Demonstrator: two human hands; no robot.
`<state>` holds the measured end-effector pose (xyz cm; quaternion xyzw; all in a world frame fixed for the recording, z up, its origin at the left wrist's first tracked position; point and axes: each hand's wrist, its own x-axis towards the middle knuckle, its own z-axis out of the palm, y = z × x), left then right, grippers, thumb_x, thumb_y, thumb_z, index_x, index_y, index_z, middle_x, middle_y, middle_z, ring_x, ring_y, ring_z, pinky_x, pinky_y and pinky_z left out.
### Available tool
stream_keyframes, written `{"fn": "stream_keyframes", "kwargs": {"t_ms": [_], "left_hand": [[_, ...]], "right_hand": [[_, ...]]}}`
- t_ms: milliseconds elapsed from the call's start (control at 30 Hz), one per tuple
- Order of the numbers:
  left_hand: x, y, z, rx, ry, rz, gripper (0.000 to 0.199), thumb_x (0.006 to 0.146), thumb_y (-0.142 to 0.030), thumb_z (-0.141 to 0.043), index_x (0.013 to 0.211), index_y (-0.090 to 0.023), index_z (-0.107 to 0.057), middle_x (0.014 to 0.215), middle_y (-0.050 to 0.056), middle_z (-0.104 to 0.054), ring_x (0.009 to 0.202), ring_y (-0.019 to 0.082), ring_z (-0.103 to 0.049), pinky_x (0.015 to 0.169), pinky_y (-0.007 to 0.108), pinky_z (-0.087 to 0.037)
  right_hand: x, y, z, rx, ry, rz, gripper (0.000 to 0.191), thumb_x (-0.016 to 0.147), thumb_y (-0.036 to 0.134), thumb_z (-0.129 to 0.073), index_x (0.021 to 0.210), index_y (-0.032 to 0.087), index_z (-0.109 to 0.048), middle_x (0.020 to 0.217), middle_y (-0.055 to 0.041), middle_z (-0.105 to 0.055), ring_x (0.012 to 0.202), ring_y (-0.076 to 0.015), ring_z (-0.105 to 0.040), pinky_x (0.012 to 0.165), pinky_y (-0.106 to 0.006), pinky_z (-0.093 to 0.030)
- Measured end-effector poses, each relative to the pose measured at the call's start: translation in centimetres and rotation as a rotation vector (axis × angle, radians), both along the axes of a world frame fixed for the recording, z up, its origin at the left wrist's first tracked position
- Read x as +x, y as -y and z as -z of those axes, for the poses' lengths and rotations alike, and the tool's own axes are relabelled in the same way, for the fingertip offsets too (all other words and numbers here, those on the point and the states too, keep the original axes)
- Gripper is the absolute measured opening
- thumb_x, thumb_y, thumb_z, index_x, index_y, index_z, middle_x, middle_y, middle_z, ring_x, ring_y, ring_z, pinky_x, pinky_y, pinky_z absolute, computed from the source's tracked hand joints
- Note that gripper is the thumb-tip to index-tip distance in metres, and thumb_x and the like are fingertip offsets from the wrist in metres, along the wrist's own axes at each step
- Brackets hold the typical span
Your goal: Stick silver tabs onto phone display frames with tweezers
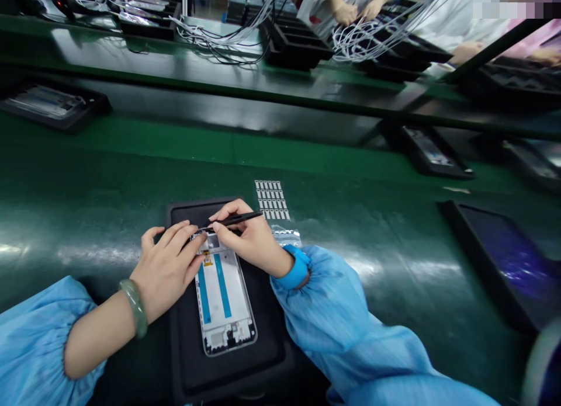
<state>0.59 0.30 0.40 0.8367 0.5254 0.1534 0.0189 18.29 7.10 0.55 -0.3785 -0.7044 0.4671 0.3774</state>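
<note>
A phone frame [227, 301] with two blue strips lies in a black tray [184, 359] in front of me. My right hand [245, 236] grips a thin black tool [243, 218], its tip at the frame's top end. My left hand [169, 266] rests over the frame's upper left edge, fingers apart, the fingertips near the tool's tip. What lies under those fingertips is hidden. Just beyond the tray is a sheet of small white pieces [272, 200], with a clear plastic strip [287, 235] beside my right wrist.
Black trays with phone parts stand at the far left [55, 105] and right [433, 149]. A larger tray with purple film [512, 260] is at the right. Behind a raised ledge, other people's hands [357, 11] handle white cables.
</note>
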Motion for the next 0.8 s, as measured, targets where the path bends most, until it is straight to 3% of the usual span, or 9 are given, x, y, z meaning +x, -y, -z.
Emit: {"fn": "stream_keyframes", "kwargs": {"t_ms": [267,800], "left_hand": [[-0.07,0.02,0.15,0.006,0.009,0.002,0.028,0.090,-0.026,-0.044,0.115,-0.020,-0.056,0.119,0.008,-0.059,0.115,0.027,-0.051,0.090,0.046,-0.030],[-0.09,0.06,0.18,-0.009,-0.001,0.005,0.030,0.091,-0.026,-0.043,0.118,-0.020,-0.054,0.120,0.009,-0.059,0.117,0.027,-0.049,0.091,0.047,-0.029]], "right_hand": [[0.03,0.00,-0.03,0.164,0.136,0.006,0.008,0.080,0.019,-0.056,0.086,0.021,-0.052,0.088,-0.0019,-0.061,0.081,-0.0138,-0.062,0.074,-0.028,-0.051],[-0.03,0.36,-0.10,0.299,0.145,0.019,0.010,0.078,0.014,-0.056,0.084,0.020,-0.051,0.085,-0.0023,-0.062,0.079,-0.0135,-0.061,0.072,-0.027,-0.051]]}}
